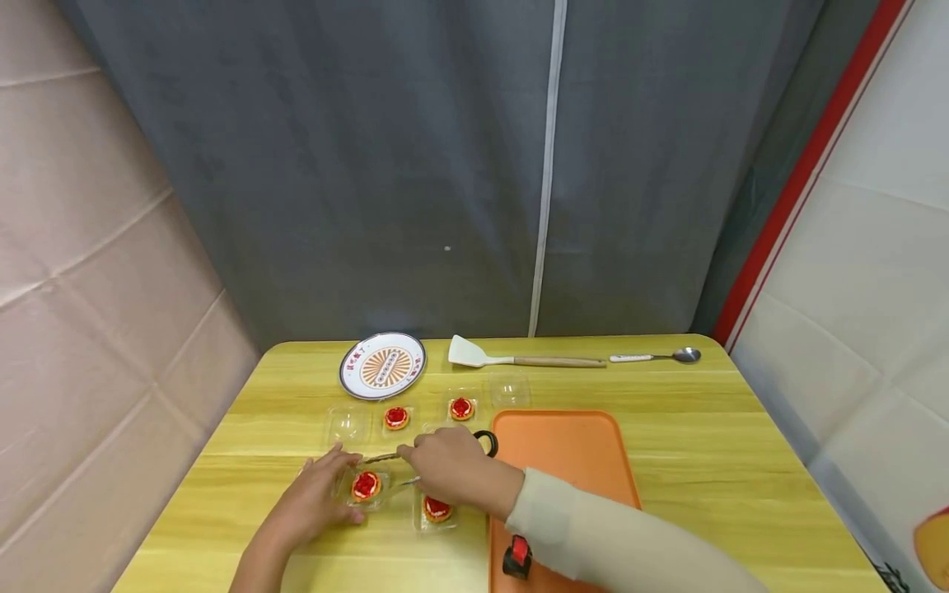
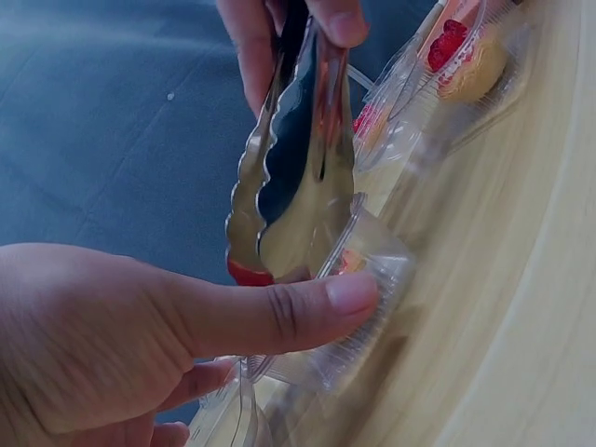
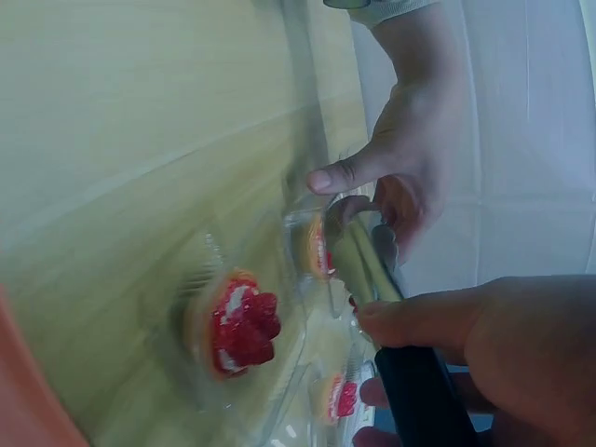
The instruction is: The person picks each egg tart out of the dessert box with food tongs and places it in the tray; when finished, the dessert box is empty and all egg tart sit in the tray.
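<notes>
My left hand (image 1: 317, 497) holds a clear plastic box (image 2: 386, 256), thumb on one side and fingers on the other. A small tart (image 1: 366, 486) with a glossy red topping sits in that box. My right hand (image 1: 454, 467) grips metal tongs (image 2: 312, 219) by their black handle (image 3: 419, 396). The scalloped tong ends are apart and reach down to the box; the left wrist view partly hides the tart behind thumb and tongs. Beside them, partly under my right hand, another boxed tart (image 1: 437, 509) lies on the table.
Two more boxed tarts, one left (image 1: 396, 417) and one right (image 1: 461, 408), stand farther back, near clear containers (image 1: 510, 390). An orange tray (image 1: 563, 428) lies right. Along the back are a patterned plate (image 1: 363, 380), a white spatula (image 1: 467, 354) and a spoon (image 1: 686, 355).
</notes>
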Motion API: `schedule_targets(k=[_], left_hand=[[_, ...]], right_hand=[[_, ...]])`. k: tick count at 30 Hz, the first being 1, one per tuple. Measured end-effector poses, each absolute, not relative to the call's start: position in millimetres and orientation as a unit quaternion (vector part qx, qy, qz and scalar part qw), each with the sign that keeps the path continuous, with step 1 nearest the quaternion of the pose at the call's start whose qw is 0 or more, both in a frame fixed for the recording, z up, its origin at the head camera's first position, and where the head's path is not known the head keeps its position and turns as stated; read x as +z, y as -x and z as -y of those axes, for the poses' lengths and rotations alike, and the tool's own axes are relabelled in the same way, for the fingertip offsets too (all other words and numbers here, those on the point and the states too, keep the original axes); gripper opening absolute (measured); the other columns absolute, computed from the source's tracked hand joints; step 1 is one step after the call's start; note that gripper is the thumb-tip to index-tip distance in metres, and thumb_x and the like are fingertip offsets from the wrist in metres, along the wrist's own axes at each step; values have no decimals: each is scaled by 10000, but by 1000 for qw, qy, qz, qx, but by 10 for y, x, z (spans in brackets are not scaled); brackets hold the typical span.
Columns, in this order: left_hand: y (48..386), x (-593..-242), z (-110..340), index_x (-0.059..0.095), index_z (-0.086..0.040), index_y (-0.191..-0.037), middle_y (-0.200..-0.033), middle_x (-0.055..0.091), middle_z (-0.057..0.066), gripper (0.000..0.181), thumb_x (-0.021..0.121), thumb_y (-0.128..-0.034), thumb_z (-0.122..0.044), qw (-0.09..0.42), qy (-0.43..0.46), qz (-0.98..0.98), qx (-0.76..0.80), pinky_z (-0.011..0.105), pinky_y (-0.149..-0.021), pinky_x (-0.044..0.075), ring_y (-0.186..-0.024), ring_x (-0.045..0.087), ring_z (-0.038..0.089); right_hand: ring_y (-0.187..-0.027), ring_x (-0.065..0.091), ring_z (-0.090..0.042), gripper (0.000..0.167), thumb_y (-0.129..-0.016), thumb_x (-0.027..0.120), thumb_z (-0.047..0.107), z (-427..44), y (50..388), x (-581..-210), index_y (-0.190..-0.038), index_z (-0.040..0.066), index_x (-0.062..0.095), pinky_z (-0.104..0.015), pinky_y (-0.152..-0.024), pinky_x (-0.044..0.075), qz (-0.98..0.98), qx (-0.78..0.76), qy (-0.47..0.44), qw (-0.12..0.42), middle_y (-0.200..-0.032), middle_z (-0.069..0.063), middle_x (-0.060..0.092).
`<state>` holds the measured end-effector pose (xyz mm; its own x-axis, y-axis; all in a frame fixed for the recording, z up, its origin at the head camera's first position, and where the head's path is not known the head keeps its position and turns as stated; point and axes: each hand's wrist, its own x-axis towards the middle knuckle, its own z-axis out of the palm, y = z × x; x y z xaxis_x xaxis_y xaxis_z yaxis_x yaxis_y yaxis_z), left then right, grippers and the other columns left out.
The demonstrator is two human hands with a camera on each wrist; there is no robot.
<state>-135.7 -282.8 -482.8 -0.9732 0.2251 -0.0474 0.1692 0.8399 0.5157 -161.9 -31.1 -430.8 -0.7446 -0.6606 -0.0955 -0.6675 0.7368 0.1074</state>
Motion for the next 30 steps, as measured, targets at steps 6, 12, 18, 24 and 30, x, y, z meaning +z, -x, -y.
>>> schedule_targets(k=[6,12,18,24,30], left_hand=[[1332,-4805,2806,635,-48,-1327,-1489,525,254,853,987,-591,-297,54,-104,-955,271,672,-1229,105,-1469,355,473],[1338,-4798,2800,630,-43,-1339,-1500,508,268,868,986,-594,-311,52,-105,-956,268,664,-1234,109,-1461,368,476],[1340,-4809,2804,638,-52,-1327,-1487,526,260,854,988,-596,-322,53,-108,-957,266,668,-1231,122,-1461,375,469],[1343,-4817,2810,636,-45,-1328,-1474,539,257,847,986,-604,-307,47,-111,-957,264,670,-1229,131,-1461,373,471],[1360,-4827,2807,631,-34,-1335,-1480,535,253,854,988,-601,-284,53,-106,-957,266,668,-1232,119,-1471,357,467]], right_hand=[[-730,645,-135,279,-1007,645,307,456,1569,-4281,-1271,390,687,-326,-559,544,-928,112,355,13,-997,118,717],[-617,579,-135,198,-1006,652,330,481,1528,-4221,-1190,368,713,-323,-512,516,-921,143,362,-15,-879,100,696],[-596,547,-118,237,-1028,610,335,446,1536,-4219,-1244,360,703,-304,-503,494,-916,142,375,-17,-890,102,705],[-630,566,-106,289,-1038,587,342,384,1553,-4230,-1311,356,680,-297,-512,478,-914,127,385,-20,-951,102,723],[-611,570,-92,264,-1034,603,329,325,1563,-4238,-1282,352,690,-285,-470,437,-911,104,397,-37,-889,99,714]])
